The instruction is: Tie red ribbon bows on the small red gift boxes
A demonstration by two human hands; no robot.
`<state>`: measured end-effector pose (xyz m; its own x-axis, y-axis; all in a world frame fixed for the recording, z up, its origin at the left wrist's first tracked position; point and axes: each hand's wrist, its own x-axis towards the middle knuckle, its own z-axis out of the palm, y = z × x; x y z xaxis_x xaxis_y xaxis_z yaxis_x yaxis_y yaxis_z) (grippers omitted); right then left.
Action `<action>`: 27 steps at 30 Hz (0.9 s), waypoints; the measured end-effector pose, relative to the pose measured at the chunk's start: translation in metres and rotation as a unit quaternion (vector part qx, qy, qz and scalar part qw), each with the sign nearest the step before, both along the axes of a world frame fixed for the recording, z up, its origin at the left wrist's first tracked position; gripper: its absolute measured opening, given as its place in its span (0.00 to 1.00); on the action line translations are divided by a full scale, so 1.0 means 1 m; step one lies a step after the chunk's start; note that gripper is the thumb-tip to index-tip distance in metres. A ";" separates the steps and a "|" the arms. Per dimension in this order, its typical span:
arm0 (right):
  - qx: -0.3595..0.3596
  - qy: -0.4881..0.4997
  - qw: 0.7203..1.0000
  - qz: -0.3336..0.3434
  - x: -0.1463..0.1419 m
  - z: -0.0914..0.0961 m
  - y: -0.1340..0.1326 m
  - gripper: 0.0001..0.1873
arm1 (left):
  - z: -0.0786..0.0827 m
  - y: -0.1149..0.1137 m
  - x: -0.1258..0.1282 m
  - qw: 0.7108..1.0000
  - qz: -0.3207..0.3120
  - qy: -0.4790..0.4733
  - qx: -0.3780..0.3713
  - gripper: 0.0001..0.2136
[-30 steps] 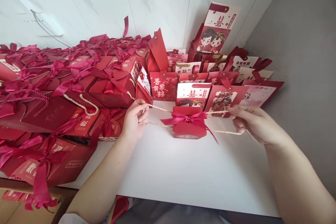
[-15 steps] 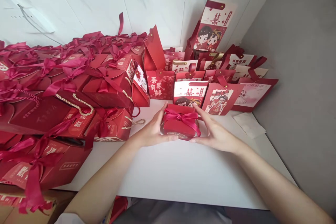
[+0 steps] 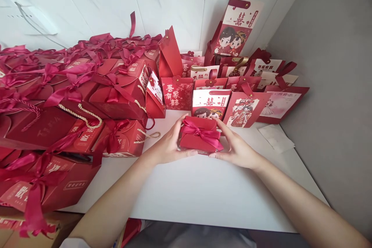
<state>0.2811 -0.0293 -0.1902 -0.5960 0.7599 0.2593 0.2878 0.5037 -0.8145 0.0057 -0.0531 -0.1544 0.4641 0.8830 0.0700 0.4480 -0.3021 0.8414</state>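
A small red gift box (image 3: 193, 143) tied with a crimson ribbon bow (image 3: 203, 131) is held between my two hands above the white table. My left hand (image 3: 171, 143) grips its left side, thumb along the near lower edge. On the opposite side, my right hand (image 3: 235, 145) is closed round the box in the same way, with its thumb at the front. The fingertips of both hands reach behind the box. Just beyond it stands a white-and-red gift bag (image 3: 210, 100) printed with two cartoon figures, its lower part hidden by the box and fingers.
Many ribboned red gift boxes (image 3: 119, 93) are piled on the left. Several upright gift bags (image 3: 247, 110) stand at the back right. A white paper (image 3: 276, 138) lies on the white table (image 3: 203, 190) near the grey wall (image 3: 328, 85). A cardboard box (image 3: 65, 226) is at lower left.
The gift box has tipped slightly in my hands: more of its top shows and less of its patterned front. Both hands keep their grip in nearly the same place.
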 end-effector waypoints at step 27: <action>-0.128 0.150 0.979 -0.051 -0.023 -0.007 -0.012 0.49 | -0.002 0.004 0.015 0.951 0.146 -0.273 0.000 0.40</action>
